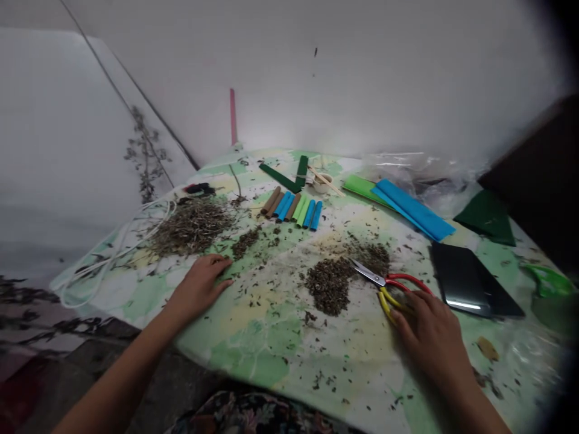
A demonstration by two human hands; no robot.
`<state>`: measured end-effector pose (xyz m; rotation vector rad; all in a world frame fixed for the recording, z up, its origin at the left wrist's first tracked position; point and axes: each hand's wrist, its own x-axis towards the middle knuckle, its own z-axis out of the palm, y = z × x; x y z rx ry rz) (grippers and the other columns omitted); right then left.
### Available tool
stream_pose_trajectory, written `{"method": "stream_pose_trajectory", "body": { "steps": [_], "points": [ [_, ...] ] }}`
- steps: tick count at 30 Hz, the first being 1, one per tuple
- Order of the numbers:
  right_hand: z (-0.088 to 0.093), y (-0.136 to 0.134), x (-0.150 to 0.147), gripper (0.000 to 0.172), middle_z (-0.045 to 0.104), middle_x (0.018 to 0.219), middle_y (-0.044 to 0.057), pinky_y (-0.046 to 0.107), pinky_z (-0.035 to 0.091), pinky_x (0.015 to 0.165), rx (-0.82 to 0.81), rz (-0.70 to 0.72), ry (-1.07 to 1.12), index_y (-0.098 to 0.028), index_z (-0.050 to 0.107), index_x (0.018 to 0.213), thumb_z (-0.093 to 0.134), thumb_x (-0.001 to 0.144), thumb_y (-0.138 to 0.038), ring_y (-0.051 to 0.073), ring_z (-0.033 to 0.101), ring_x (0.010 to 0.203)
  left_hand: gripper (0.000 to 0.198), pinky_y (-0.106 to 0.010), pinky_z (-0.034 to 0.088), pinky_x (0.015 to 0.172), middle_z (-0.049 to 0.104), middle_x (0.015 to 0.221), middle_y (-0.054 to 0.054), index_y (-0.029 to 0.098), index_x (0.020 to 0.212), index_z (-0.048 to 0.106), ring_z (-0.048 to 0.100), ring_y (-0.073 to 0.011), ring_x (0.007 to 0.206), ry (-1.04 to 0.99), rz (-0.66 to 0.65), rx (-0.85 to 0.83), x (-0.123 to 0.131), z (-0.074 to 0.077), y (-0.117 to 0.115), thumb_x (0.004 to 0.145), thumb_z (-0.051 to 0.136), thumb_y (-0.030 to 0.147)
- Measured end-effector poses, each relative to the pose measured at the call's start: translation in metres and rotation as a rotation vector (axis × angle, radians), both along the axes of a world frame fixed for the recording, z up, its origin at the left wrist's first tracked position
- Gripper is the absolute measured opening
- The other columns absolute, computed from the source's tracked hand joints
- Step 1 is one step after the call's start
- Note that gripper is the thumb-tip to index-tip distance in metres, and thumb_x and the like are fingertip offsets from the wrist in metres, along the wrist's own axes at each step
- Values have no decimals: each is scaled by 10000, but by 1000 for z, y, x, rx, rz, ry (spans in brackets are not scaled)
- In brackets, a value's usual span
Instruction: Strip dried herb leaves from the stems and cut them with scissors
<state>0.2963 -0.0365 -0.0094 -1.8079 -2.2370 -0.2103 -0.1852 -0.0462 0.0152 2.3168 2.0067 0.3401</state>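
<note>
My right hand (427, 328) is on the scissors (382, 281), thumb at the yellow handle loop and fingers at the red one. The slightly parted blades point left, over a pile of dark chopped dry plant bits (332, 286). On the cloth at the left lies my left hand (201, 286), fingers stretched and thumb apart, holding nothing. Just beyond its fingertips is a small heap of dry bits (245, 242). A larger pile of dry stalks (192, 226) spreads farther back. Rolled tubes (291, 208) in brown, blue and light green stand in a leaning row at the middle.
Dark green strips (280, 178) lie behind the tubes beside a small cup (322, 182) with sticks across it. Folded blue sheets (414, 208), a green sheet (362, 188) and a black tablet-like slab (470, 280) are at right. White cord (102, 262) loops at left.
</note>
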Motion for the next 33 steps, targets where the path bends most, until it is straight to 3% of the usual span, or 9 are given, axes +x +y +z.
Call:
{"method": "stream_pose_trajectory", "body": {
  "steps": [4, 8, 13, 16, 18, 24, 28, 31, 33],
  "points": [
    [6, 8, -3, 426, 541, 1140, 171, 455, 404, 906, -7, 10, -56, -102, 507, 1146, 432, 806, -348, 327, 505, 1069, 543, -451, 370, 958, 512, 1211, -188, 114, 1226, 516, 474, -325, 1115, -14, 70, 57, -3, -5, 0, 796, 517, 445],
    [10, 15, 0, 407, 576, 1091, 162, 433, 406, 915, -75, 40, -83, -95, 498, 1136, 431, 790, -299, 308, 535, 1033, 378, -407, 399, 939, 583, 1123, -153, 134, 1121, 579, 525, -273, 1056, -113, 26, -12, -9, -9, 2, 869, 414, 362],
    [26, 22, -4, 446, 600, 1082, 150, 385, 414, 894, -186, 90, -97, -115, 480, 1151, 472, 715, -206, 284, 563, 1010, 338, -413, 425, 894, 627, 1072, -133, 177, 1075, 601, 561, -283, 1012, -230, 62, 46, 1, 11, 4, 852, 445, 378],
    [41, 19, -11, 439, 645, 979, 145, 344, 435, 799, -272, 28, -99, -117, 483, 1128, 488, 697, -194, 281, 603, 940, 369, -372, 474, 796, 660, 971, -93, 210, 1094, 603, 617, -256, 872, -525, 118, 23, 27, 31, 8, 796, 541, 419],
    [50, 12, -14, 380, 668, 905, 141, 320, 434, 693, -350, -54, -105, -125, 492, 1096, 482, 730, -228, 280, 635, 848, 408, -326, 505, 696, 674, 800, -52, 209, 1122, 575, 637, -217, 734, -902, 184, -57, 54, 38, 11, 776, 579, 425],
    [57, -20, -18, 452, 694, 920, 115, 324, 439, 583, -495, -278, 5, -181, 445, 1175, 501, 761, -354, 296, 667, 733, 261, -207, 501, 626, 656, 720, -14, 177, 879, 649, 622, -122, 661, -1566, 225, -465, 143, 21, 17, 685, 723, 334],
    [44, -38, -28, 606, 634, 1139, 122, 323, 506, 751, -449, -173, 410, -189, 259, 1367, 447, 796, -261, 243, 641, 972, 265, -203, 520, 701, 660, 872, -19, 169, 849, 678, 645, -120, 727, -1760, 264, -626, 168, 18, 22, 633, 773, 289],
    [40, -39, -39, 540, 562, 1250, 117, 313, 480, 883, -392, -10, 673, -188, 349, 1324, 453, 797, -240, 215, 562, 1121, 244, -215, 534, 690, 655, 936, -34, 154, 821, 695, 653, -128, 716, -1785, 293, -670, 170, 22, 29, 655, 754, 323],
    [43, -32, -47, 453, 598, 1182, 114, 325, 493, 864, -379, 46, 718, -184, 447, 1234, 491, 789, -254, 222, 598, 1047, 206, -204, 533, 678, 661, 900, -29, 153, 805, 698, 649, -117, 701, -1777, 317, -662, 169, 23, 36, 657, 755, 284]
  ]
}}
